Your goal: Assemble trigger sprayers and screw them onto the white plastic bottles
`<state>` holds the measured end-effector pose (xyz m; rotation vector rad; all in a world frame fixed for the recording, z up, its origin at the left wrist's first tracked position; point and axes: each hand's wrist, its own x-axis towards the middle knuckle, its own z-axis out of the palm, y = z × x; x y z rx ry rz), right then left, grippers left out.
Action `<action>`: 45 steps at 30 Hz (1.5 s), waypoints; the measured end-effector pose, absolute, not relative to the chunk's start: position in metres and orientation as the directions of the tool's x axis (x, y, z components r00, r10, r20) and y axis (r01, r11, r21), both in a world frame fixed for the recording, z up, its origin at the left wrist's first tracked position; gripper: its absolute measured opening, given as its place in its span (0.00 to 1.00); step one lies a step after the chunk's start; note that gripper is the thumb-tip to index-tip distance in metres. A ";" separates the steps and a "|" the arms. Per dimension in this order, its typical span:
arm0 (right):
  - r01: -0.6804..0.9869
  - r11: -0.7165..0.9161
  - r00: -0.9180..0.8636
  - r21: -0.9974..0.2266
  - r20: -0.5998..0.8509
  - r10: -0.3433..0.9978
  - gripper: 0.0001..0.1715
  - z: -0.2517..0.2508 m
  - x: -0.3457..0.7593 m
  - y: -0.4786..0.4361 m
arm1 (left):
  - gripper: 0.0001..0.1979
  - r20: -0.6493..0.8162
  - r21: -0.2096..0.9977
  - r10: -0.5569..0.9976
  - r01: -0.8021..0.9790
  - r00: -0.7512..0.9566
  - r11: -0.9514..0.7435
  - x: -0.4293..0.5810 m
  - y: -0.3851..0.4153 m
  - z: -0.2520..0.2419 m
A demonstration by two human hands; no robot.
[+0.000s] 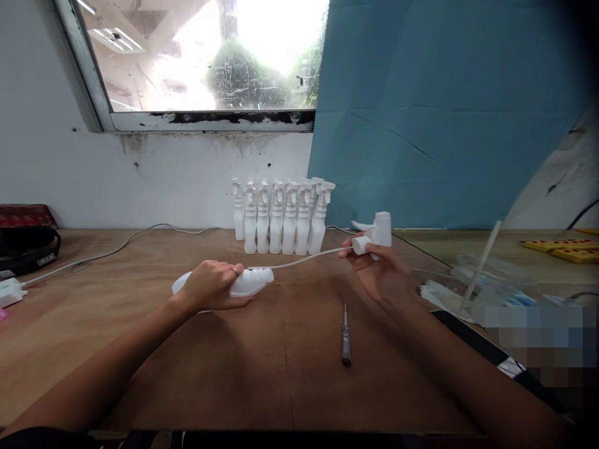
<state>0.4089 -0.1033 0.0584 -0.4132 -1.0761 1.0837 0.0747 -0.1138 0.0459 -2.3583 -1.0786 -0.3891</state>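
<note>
My left hand (210,285) wraps around a white spray bottle (253,282), which lies tilted on its side with its open neck pointing right. In my right hand (379,268) is a white trigger sprayer head (381,232), held above the table. A thin white dip tube (311,256) runs from the sprayer head leftward to the bottle's neck; whether its end is inside the neck I cannot tell. Below and between my hands a screwdriver (345,340) with a clear handle lies on the wooden table (262,374).
Several assembled white spray bottles (283,224) stand upright in a group by the wall. A white cable (126,242) crosses the table's left side to a power strip (10,292). On the right lie clear plastic packaging (486,274) and yellow objects (561,249).
</note>
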 end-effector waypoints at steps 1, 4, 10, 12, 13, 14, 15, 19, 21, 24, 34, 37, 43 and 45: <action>-0.511 0.478 0.100 -0.714 0.503 0.858 0.06 0.061 0.412 -0.102 | 0.24 0.456 -0.327 0.622 0.770 0.636 -0.547 0.074 -0.114 0.047; -0.526 0.524 0.223 -0.670 0.486 0.845 0.07 0.066 0.425 -0.096 | 0.23 0.455 -0.312 0.646 0.790 0.612 -0.528 0.070 -0.113 0.049; -0.557 0.507 0.233 -0.658 0.462 0.856 0.07 0.068 0.430 -0.093 | 0.23 0.445 -0.324 0.648 0.786 0.618 -0.527 0.070 -0.114 0.050; -0.548 0.525 0.239 -0.651 0.479 0.844 0.06 0.068 0.431 -0.094 | 0.23 0.442 -0.326 0.647 0.783 0.622 -0.530 0.070 -0.114 0.050; -0.539 0.533 0.241 -0.652 0.487 0.839 0.06 0.068 0.432 -0.094 | 0.23 0.441 -0.325 0.648 0.784 0.620 -0.528 0.070 -0.114 0.050; -0.527 0.540 0.240 -0.656 0.494 0.835 0.05 0.068 0.434 -0.093 | 0.23 0.441 -0.325 0.651 0.786 0.618 -0.526 0.070 -0.113 0.050; -0.518 0.543 0.236 -0.661 0.500 0.833 0.05 0.068 0.435 -0.093 | 0.23 0.440 -0.326 0.654 0.788 0.616 -0.523 0.069 -0.113 0.050; -0.512 0.520 0.208 -0.684 0.488 0.848 0.05 0.065 0.431 -0.095 | 0.22 0.438 -0.334 0.656 0.788 0.615 -0.516 0.070 -0.113 0.049; -0.503 0.454 0.127 -0.736 0.456 0.881 0.05 0.058 0.420 -0.098 | 0.23 0.430 -0.355 0.646 0.776 0.631 -0.521 0.072 -0.114 0.047; -0.408 0.339 -0.059 -0.848 0.395 0.917 0.12 0.042 0.396 -0.105 | 0.24 0.395 -0.399 0.611 0.727 0.686 -0.559 0.078 -0.116 0.042; -0.033 0.349 -0.408 -0.936 0.331 0.851 0.22 0.004 0.347 -0.125 | 0.23 0.322 -0.374 0.603 0.683 0.730 -0.628 0.097 -0.130 0.041; 0.008 0.368 -0.442 -0.930 0.326 0.836 0.22 0.004 0.346 -0.129 | 0.24 0.311 -0.389 0.586 0.663 0.748 -0.640 0.100 -0.133 0.037; 0.020 0.381 -0.465 -0.924 0.329 0.822 0.28 -0.009 0.344 -0.131 | 0.23 0.318 -0.411 0.597 0.675 0.736 -0.613 0.102 -0.135 0.032; 0.059 0.378 -0.435 -0.924 0.317 0.843 0.23 -0.011 0.343 -0.132 | 0.23 0.313 -0.418 0.595 0.670 0.741 -0.614 0.103 -0.136 0.032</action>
